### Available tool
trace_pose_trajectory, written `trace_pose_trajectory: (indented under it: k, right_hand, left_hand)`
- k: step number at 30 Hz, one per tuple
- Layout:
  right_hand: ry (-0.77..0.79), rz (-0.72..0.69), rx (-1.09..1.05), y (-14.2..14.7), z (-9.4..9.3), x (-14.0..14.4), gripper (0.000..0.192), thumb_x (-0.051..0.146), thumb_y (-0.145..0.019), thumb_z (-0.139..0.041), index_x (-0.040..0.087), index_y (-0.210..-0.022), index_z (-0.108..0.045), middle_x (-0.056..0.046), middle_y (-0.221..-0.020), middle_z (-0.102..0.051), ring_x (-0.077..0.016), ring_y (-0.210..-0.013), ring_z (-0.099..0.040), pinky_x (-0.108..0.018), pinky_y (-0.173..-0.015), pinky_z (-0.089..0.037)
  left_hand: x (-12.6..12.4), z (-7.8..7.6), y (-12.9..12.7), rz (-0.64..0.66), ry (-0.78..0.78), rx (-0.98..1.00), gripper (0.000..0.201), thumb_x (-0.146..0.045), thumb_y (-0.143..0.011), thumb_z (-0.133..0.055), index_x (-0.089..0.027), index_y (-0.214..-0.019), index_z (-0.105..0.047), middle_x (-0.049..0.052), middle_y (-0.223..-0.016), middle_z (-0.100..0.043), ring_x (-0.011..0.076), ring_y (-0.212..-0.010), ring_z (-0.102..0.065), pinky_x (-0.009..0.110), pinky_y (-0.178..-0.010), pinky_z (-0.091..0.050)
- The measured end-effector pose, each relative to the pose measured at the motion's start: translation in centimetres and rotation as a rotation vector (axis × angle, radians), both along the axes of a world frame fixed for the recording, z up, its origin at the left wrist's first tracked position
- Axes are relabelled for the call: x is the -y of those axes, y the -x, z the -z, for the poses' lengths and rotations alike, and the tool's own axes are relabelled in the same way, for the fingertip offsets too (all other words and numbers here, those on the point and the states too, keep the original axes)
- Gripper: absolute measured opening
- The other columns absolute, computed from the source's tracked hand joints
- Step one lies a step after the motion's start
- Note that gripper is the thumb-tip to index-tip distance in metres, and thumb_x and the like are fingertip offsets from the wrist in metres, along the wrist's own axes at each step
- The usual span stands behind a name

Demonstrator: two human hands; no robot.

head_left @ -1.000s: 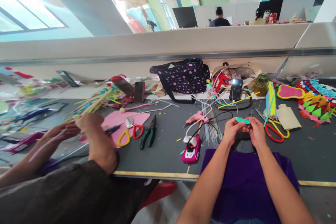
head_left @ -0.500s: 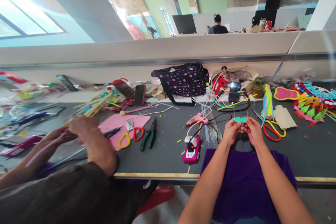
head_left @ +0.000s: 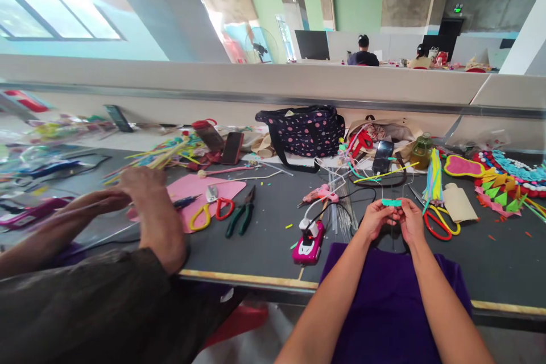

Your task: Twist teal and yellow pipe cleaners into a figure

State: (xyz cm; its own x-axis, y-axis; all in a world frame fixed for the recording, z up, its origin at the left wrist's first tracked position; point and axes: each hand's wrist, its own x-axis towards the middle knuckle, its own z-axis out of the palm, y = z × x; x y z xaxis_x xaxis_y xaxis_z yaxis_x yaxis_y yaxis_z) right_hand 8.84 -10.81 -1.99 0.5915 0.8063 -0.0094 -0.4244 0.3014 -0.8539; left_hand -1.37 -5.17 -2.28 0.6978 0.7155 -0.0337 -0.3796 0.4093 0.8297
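Note:
Between the fingertips of my left hand (head_left: 375, 219) and my right hand (head_left: 410, 220) is a short teal strip (head_left: 391, 202), pinched at both ends. Thin wires stand up near the strip and one hangs below it; how they join is too fine to tell. Both hands are closed and close together, over the table edge and the purple cloth (head_left: 384, 301) on my lap. Beside my right hand lie scissors (head_left: 437, 223) with red and yellow handles. Left of my left hand are clear thin sticks (head_left: 341, 210) and a pink power socket (head_left: 309, 243) with plugs in it.
At the left, a co-worker's hands (head_left: 143, 182) work over the table. Pliers (head_left: 242, 213) and another pair of scissors (head_left: 210, 210) lie between us. A dotted bag (head_left: 305, 131), a phone (head_left: 383, 156), a glass jar (head_left: 421, 151) and bundled pipe cleaners (head_left: 434, 176) stand behind.
The head view has shifted slightly. My hands still pinch the teal strip, with the left fingers now a little closer to the right ones. The co-worker's hands have moved slightly.

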Motion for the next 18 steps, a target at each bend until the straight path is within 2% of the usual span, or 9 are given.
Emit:
trace_pose_trajectory:
  k: [6,11,15,18]
  right_hand:
    - [0.038,0.044,0.035,-0.21,0.42,-0.32,0.036,0.046,-0.063,-0.075,0.017,-0.082,-0.066,0.005,-0.057,-0.056,-0.0083,-0.047,-0.046,-0.021,-0.045,-0.039]
    - [0.074,0.109,0.063,-0.42,0.59,-0.49,0.035,0.045,-0.061,-0.076,0.017,-0.080,-0.065,0.005,-0.058,-0.057,-0.0073,-0.047,-0.044,-0.020,-0.043,-0.036]
    - [0.100,0.108,0.104,-0.34,0.51,-0.53,0.033,0.044,-0.063,-0.076,0.016,-0.078,-0.067,0.005,-0.056,-0.057,-0.0072,-0.046,-0.043,-0.020,-0.043,-0.036]
    - [0.119,0.115,0.142,-0.28,0.35,-0.56,0.033,0.045,-0.063,-0.076,0.016,-0.077,-0.068,0.005,-0.056,-0.056,-0.0073,-0.045,-0.043,-0.020,-0.042,-0.036]
  left_hand:
    - [-0.29,-0.42,0.13,-0.010,0.004,-0.003,0.044,-0.039,-0.061,-0.082,-0.010,-0.088,-0.062,0.007,-0.075,-0.068,0.0141,-0.060,-0.065,0.023,-0.054,-0.052]
    - [-0.46,-0.82,0.37,-0.130,0.005,-0.011,0.047,-0.052,-0.068,-0.074,-0.013,-0.089,-0.060,0.006,-0.077,-0.067,0.0143,-0.058,-0.065,0.024,-0.053,-0.052]
    - [-0.56,-0.75,0.32,-0.161,-0.066,-0.066,0.049,-0.054,-0.072,-0.069,-0.013,-0.098,-0.062,0.006,-0.079,-0.068,0.0149,-0.055,-0.066,0.025,-0.053,-0.052]
    - [-0.69,-0.60,0.19,-0.184,-0.081,-0.084,0.049,-0.055,-0.072,-0.068,-0.013,-0.097,-0.063,0.005,-0.075,-0.068,0.0155,-0.055,-0.066,0.024,-0.053,-0.051]
